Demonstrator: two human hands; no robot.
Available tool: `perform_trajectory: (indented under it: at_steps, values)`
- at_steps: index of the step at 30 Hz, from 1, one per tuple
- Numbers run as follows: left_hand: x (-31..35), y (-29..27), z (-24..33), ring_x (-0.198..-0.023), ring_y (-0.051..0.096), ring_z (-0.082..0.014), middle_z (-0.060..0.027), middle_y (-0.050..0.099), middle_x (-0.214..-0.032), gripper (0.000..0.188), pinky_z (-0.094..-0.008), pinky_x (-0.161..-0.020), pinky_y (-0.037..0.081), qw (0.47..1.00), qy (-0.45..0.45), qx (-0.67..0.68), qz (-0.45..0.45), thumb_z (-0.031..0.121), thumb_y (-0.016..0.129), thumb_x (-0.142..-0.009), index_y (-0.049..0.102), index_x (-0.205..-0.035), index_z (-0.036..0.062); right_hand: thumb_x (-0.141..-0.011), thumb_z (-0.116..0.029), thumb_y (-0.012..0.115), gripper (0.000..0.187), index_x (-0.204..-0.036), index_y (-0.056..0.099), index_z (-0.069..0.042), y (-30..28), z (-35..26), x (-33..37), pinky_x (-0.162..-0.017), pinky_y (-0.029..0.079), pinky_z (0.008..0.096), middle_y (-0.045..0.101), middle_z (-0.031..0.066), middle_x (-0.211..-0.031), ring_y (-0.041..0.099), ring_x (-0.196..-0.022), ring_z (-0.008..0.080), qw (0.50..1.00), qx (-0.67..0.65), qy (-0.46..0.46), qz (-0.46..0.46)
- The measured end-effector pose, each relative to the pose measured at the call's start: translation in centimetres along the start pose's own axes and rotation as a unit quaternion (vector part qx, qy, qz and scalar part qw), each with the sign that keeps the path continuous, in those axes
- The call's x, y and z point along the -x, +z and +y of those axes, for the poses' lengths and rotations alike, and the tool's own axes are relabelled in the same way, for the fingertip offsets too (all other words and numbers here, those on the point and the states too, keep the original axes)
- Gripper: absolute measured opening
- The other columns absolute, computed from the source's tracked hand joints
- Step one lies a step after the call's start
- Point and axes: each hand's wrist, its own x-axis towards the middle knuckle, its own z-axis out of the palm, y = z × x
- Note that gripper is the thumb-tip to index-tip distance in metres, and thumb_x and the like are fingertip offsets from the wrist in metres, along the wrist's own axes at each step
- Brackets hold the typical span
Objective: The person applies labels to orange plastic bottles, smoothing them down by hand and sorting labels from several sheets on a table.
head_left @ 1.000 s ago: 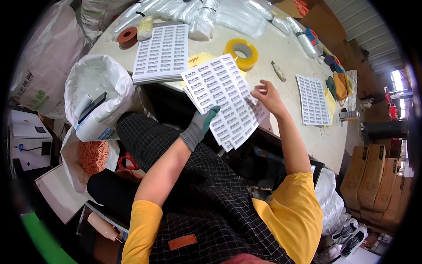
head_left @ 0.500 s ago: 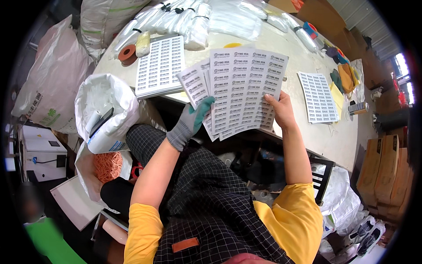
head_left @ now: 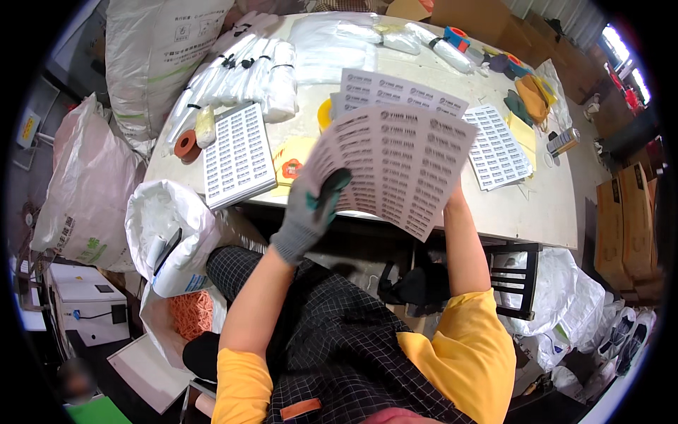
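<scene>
My left hand (head_left: 311, 212), in a grey glove with green fingers, is closed on the near edge of a printed label sheet (head_left: 399, 152). That sheet is tilted and bowed, its right part smeared by motion. Behind it rise further label sheets (head_left: 395, 90), also off the table. My right hand (head_left: 454, 196) reaches behind the front sheet; its fingers are hidden, so its grip does not show. A stack of label sheets (head_left: 238, 159) lies left on the table, and more printed sheets (head_left: 498, 150) lie on the right.
Bundled clear plastic bags (head_left: 272, 81) cover the back of the table (head_left: 526, 219). Brown tape (head_left: 187, 146), yellow tape (head_left: 325, 115) and a can (head_left: 563, 142) lie about. White sacks (head_left: 85, 184) stand left, a black chair (head_left: 519, 283) and cartons (head_left: 618, 226) to the right.
The front label sheet has swung left and down over my right hand, baring the sheets behind it. My right thumb, seen on the front earlier, is now hidden. The whole view has shifted.
</scene>
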Motion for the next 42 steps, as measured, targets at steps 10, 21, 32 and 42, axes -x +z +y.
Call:
perform_trajectory:
  at_steps: [10,21,32,42]
  values:
    - [-4.3,7.2,-3.5,-0.104,0.065,-0.0236,-0.0143,0.066,-0.110,0.051,-0.0384,-0.093,0.054,0.945,-0.284,0.152,0.059,0.027,0.078,-0.095,0.056,-0.129,-0.0036,-0.101,-0.014,0.067,0.029,-0.122,0.071,0.005,-5.2,2.5,1.8,-0.093,0.055,0.0318,0.076,0.0129,-0.118,0.071,-0.104,0.0191,0.999,-0.013,0.003,-0.037]
    - [-5.9,7.1,1.7,-0.103,0.070,-0.0145,-0.0086,0.074,-0.116,0.048,-0.0302,-0.092,0.057,0.958,-0.229,0.161,-0.065,0.007,0.085,-0.087,0.063,-0.129,0.0032,-0.087,0.014,0.074,0.036,-0.121,0.071,0.002,-4.3,-4.0,5.5,-0.095,0.055,0.0323,0.076,0.0105,-0.113,0.070,-0.106,0.0190,0.970,0.168,-0.169,0.040]
    - [-7.0,9.3,0.1,-0.091,0.068,-0.0107,-0.0063,0.077,-0.106,0.034,-0.0290,-0.081,0.056,0.917,-0.279,0.227,-0.173,0.012,0.085,-0.087,0.073,-0.118,0.0020,-0.088,0.009,0.077,0.035,-0.121,0.070,0.000,-6.1,-1.6,5.4,-0.093,0.056,0.0322,0.075,0.0080,-0.111,0.069,-0.105,0.0182,0.988,0.112,-0.097,0.052]
    - [-6.6,11.1,-1.0,-0.094,0.069,-0.0133,-0.0072,0.077,-0.106,0.036,-0.0310,-0.086,0.057,0.913,-0.302,0.219,-0.162,0.014,0.084,-0.090,0.072,-0.122,0.0003,-0.088,0.010,0.077,0.037,-0.124,0.070,0.001,-8.0,-0.2,4.2,-0.094,0.055,0.0319,0.076,0.0070,-0.114,0.070,-0.106,0.0159,0.984,0.144,-0.084,0.058]
